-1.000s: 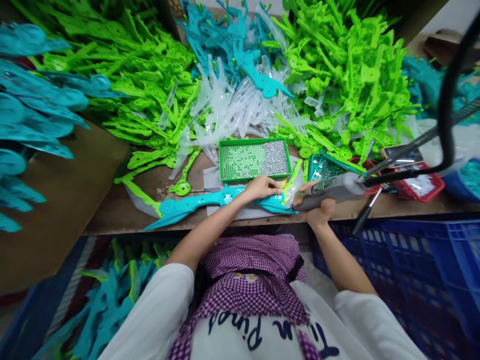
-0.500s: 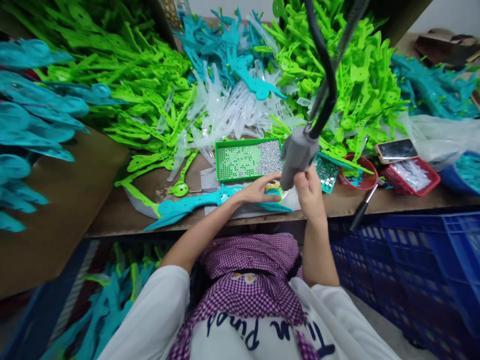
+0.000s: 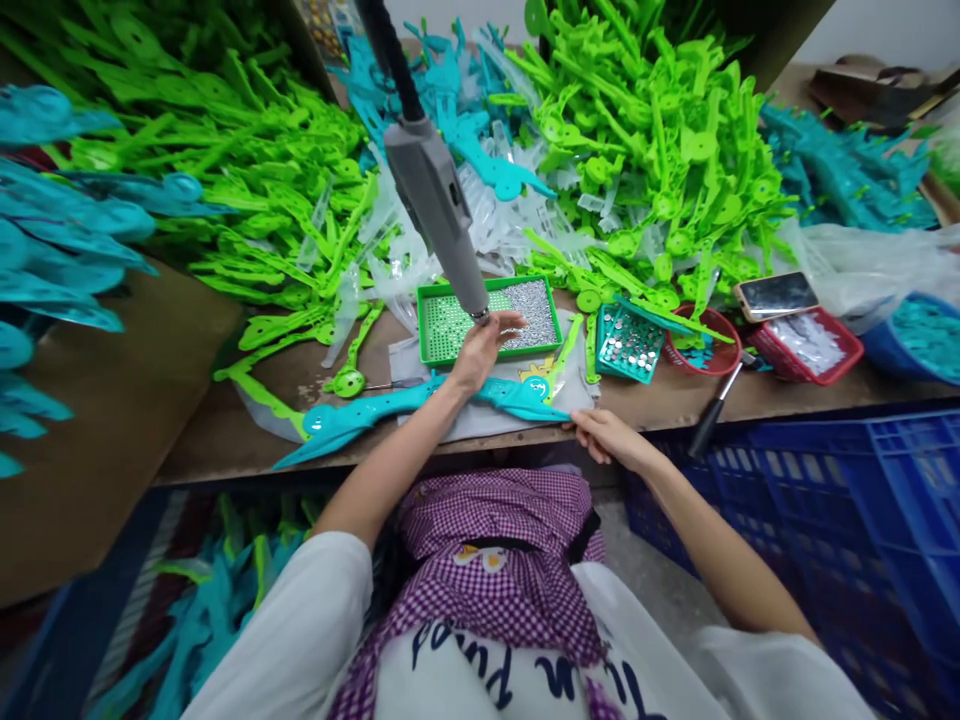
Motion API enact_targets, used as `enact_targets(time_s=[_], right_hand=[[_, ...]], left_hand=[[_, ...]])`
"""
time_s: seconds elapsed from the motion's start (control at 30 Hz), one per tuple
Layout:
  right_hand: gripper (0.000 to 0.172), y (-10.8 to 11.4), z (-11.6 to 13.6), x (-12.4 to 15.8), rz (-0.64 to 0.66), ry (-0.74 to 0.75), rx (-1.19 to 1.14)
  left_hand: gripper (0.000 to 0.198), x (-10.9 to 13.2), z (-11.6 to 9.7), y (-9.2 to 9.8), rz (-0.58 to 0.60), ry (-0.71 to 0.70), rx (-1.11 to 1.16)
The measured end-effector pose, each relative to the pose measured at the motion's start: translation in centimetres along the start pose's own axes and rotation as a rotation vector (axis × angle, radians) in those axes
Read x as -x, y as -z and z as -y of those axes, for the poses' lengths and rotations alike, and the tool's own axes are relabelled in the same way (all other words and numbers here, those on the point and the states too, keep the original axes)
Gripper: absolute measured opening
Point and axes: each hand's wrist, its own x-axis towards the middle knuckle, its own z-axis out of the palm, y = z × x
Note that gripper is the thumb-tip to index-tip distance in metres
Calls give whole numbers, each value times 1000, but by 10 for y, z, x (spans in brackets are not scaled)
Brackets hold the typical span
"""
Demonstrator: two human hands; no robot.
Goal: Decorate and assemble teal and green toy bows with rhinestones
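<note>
Well left of the left hand's fingers, a bent green arm [image 3: 274, 402] lies on the surface [image 3: 206, 435]; nearer them is a round-ended green part [image 3: 348, 382], probably laid there to be in easy reach. The long turquoise piece [image 3: 379, 404] runs from the left, beneath the left wrist, to the right hand's fingers, resting over a pale sheet [image 3: 487, 425] that may spare it scratches. Just above the left fingers hangs a grey driver [image 3: 439, 195], its tip close by the knuckles; whether they touch, I cannot tell. Its hanging cord probably keeps it off the work. The left hand [image 3: 480, 352] has its fingers stretched and slightly apart, nothing visible between them, over the front of a green tray [image 3: 421, 325] with small silvery bits [image 3: 534, 305] beyond the fingertips. Further right, the right hand [image 3: 611, 437] pinches the turquoise piece's pointed end, thumb and fingers clamped on it, seemingly to steady it. Beyond these fingers stand a teal tray [image 3: 628, 378] of round metal pieces and a round red basket [image 3: 705, 370], with a black-handled tool [image 3: 712, 420] to their right, jutting past the edge.
</note>
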Motion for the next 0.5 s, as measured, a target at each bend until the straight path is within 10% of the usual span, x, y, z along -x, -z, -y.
enact_targets(time_s=[0.3, 0.5], right_hand=[[48, 6, 4, 8, -11, 170, 256], [30, 101, 65, 35, -784, 631, 497]], left_hand=[[35, 5, 5, -1, 75, -50, -302], [36, 6, 4, 1, 123, -50, -461]])
